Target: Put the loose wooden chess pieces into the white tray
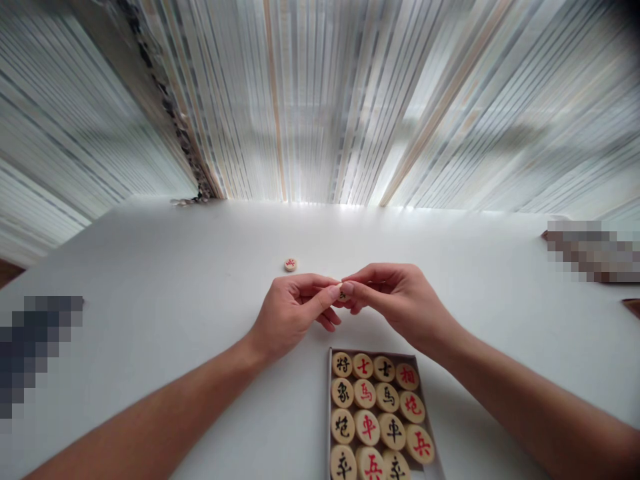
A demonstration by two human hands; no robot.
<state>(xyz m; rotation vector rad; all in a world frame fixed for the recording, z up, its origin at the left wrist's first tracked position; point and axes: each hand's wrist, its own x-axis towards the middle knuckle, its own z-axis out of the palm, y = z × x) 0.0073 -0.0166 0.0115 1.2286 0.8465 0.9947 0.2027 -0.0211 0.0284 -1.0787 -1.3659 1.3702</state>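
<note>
My left hand (287,313) and my right hand (400,297) meet above the white table, thumbs and fingertips pinching one small round Chinese chess piece (343,294) between them. Dark marking shows on its face, mostly covered by my thumbs. Beyond my left hand, a single chess piece (291,265) with a red character lies flat on the table. Below my right hand sits a shallow box (329,393), cut off by the bottom edge of the view. Rows of pale round pieces (367,427) with red or black characters lie face up in it.
The white tabletop (225,260) runs back to a striped string curtain (310,120). A dark patterned strip (180,120) hangs at the curtain's left. Pixelated, unreadable objects are at the left edge (35,347) and right edge (595,250).
</note>
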